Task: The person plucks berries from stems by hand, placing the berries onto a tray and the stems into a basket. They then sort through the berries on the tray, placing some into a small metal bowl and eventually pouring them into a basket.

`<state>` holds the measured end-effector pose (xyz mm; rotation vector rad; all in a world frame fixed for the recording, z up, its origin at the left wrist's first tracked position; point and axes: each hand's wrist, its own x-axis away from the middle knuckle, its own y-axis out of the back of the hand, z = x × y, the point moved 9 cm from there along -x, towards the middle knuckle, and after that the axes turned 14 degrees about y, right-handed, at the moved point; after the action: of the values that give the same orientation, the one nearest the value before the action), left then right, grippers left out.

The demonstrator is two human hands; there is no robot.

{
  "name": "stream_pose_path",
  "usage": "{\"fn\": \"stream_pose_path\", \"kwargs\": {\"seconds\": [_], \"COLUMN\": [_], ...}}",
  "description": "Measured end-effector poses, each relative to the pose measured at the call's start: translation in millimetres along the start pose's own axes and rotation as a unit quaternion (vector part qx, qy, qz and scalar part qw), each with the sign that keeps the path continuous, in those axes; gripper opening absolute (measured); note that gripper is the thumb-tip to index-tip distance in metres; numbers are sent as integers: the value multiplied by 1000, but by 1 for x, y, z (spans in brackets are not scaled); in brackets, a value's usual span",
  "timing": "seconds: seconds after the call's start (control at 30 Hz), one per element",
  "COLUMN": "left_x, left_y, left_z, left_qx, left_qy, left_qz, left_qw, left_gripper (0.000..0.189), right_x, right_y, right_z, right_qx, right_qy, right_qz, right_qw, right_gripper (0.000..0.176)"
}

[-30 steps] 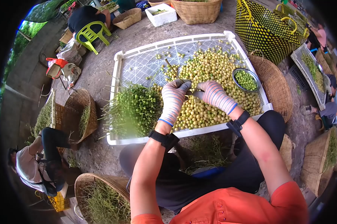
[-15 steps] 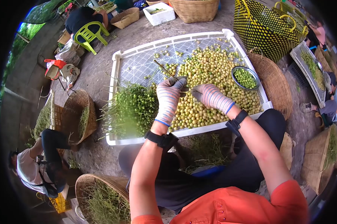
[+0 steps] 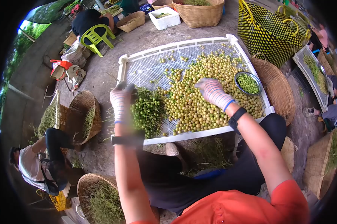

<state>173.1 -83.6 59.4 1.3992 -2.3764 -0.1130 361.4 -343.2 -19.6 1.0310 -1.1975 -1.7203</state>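
The single wide, curved view looks from the person's head forward and steeply down, past the wearer's orange-red cloth shirt (image 3: 239, 207) close below, onto a white rectangular plastic mesh tray (image 3: 150, 67) at mid-frame, with dark rounded corners.

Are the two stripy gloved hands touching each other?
Apart. The head view shows the left hand and right hand with green bunches and loose fruit plainly visible between them.
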Motion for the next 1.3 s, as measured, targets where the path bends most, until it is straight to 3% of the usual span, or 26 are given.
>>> {"fn": "stream_pose_path", "kwargs": {"seconds": [0.07, 0.1, 0.17, 0.23, 0.3, 0.37, 0.4, 0.43, 0.5, 0.57, 0.63, 0.67, 0.7, 0.77, 0.83, 0.9, 0.97, 1.03, 1.07, 1.1, 1.2, 1.23, 1.3], "left_x": [-8, -50, -39, -26, -19, -7, 0, 6, 21, 42, 55, 52, 52, 81, 76, 75, 75, 76, 77, 78, 81, 79, 68], "left_y": [29, 50, 62, 62, 61, 56, 51, 44, 14, -29, -79, -109, -138, -163, -180, -191, -196, -196, -195, -194, -193, -192, -188], "left_z": [12, 33, 46, 47, 36, 15, 5, -1, -29, -38, -25, -3, 18, 29, 43, 61, 73, 78, 80, 81, 79, 81, 90], "left_qx": [-132, -310, -423, -509, -537, -566, -592, -591, -604, -526, -389, -259, -118, -34, 79, 170, 218, 241, 261, 261, 235, 235, 78], "left_qy": [19, -71, -17, 90, 68, 35, 70, 70, -70, -321, -313, -239, -157, 34, 46, 112, 135, 147, 156, 158, 127, 128, 65], "left_qz": [-87, -156, -168, -116, -137, -156, -153, -150, -176, -195, 9, 136, 257, 346, 368, 382, 393, 403, 412, 414, 444, 445, 380], "left_qw": [987, 935, 890, 848, 829, 809, 788, 789, 774, 763, 866, 926, 946, 937, 925, 902, 883, 871, 859, 858, 855, 854, 920], "left_gripper": [36, 41, 45, 55, 58, 56, 50, 50, 50, 56, 58, 55, 51, 40, 32, 20, 20, 21, 23, 23, 28, 28, 27], "right_x": [-24, -34, -57, -62, -61, -43, -34, -28, -25, -18, -19, -20, -22, -22, -16, -14, -12, -9, -6, -5, -1, 0, 3], "right_y": [-18, -27, -64, -80, -58, -53, -50, -42, -34, -14, -7, -3, 2, 13, 23, 16, 9, 6, 2, 1, -4, -7, -10], "right_z": [15, 22, 14, -2, -21, -50, -56, -56, -60, -45, -30, -21, -11, 4, 14, 11, 5, 5, 4, 4, 5, 3, -1], "right_qx": [32, 60, 142, 56, -81, -339, -465, -524, -570, -607, -625, -628, -632, -595, -579, -587, -597, -633, -679, -679, -748, -747, -720], "right_qy": [55, 85, 66, 69, -48, -92, -192, -203, -190, -177, -159, -140, -120, -117, -123, -120, -118, -108, -123, -126, -140, -141, -153], "right_qz": [-47, -87, 73, 105, 66, -140, -101, -88, -87, -95, -88, -92, -97, -101, -89, -94, -98, -112, -132, -132, -140, -141, -142], "right_qw": [997, 991, 985, 990, 993, 926, 858, 823, 795, 769, 759, 760, 759, 789, 801, 795, 788, 758, 711, 711, 633, 634, 662], "right_gripper": [23, 23, 26, 21, 32, 32, 30, 27, 26, 31, 30, 30, 29, 29, 29, 29, 28, 26, 25, 25, 25, 25, 25]}}
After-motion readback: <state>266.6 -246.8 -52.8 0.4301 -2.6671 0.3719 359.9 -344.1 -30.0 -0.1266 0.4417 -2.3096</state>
